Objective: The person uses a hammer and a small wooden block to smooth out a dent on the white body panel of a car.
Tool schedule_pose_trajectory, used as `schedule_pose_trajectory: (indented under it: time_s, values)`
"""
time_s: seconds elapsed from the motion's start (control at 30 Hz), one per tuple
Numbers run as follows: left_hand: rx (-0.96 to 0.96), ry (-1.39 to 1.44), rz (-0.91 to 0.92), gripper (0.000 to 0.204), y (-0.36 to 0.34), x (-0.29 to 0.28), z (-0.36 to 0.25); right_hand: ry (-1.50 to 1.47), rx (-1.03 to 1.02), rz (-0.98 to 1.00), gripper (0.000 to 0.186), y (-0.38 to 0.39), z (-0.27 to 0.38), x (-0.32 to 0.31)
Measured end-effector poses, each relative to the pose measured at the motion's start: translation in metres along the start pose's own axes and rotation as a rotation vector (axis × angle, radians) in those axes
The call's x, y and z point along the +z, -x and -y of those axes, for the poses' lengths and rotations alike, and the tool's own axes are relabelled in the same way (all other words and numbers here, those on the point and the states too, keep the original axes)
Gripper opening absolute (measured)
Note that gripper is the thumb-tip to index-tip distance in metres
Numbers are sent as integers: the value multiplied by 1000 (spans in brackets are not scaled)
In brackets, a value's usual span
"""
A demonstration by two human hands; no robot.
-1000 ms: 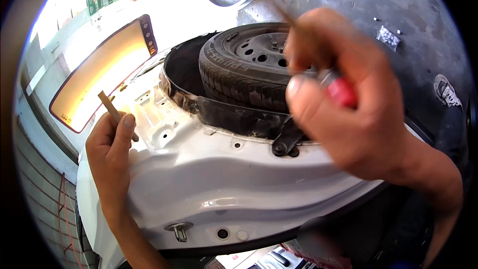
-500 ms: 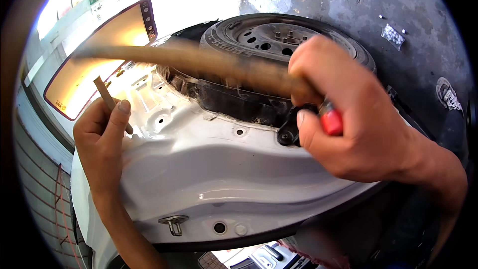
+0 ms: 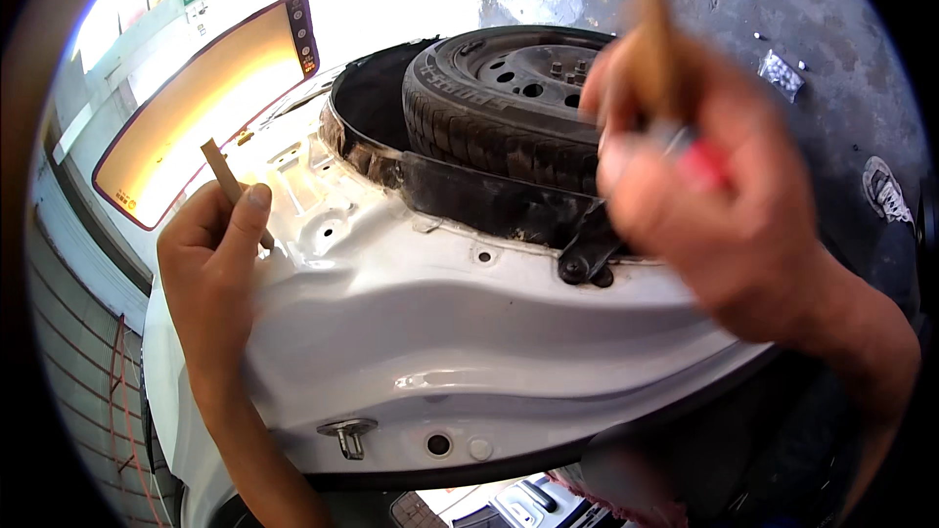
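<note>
I am watching from afar as the right hand [image 3: 734, 235], at two o'clock, is clenching a blurred brown tool [image 3: 657, 59]; its shaft, reaching toward nine half a second ago, is now pointing toward twelve. That swing is leaving the tool well apart from the flat strip [image 3: 225, 176], so the two are not meeting at this moment. At nine o'clock the left hand [image 3: 201, 254] is pinching the strip between thumb and fingers, tilting its top toward eleven, the forearm rising from seven. The right forearm is coming in from four. Between the hands, a tyre [image 3: 489, 149] is lying toward twelve beyond white car bodywork [image 3: 391, 332].
</note>
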State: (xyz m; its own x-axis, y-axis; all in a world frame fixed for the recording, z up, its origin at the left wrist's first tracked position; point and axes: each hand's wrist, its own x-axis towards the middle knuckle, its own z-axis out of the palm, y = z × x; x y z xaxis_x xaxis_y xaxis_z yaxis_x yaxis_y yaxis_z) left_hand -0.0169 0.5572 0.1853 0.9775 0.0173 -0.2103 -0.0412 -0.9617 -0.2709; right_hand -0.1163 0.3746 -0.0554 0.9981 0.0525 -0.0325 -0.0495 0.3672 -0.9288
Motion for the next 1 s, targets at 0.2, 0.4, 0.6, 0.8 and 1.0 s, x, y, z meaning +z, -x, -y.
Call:
schedule_pose_trajectory:
  time_s: [0.2,0.4,0.6,0.8,1.0]
  values:
    - [-10,7,-21,30,4,-4,-1,-146,-7,-31,13,-3,0,-3]
    - [15,3,-13,30,2,-1,0,223,-168,190,20,10,-12,-2]
    - [4,35,26,28,1,0,-3,30,-20,137,20,9,-6,-2]
    - [36,131,-25,25,8,-8,-7,-92,-127,14,17,7,-9,1]
    - [44,120,37,29,7,-7,-2,20,-22,124,14,10,-7,-6]
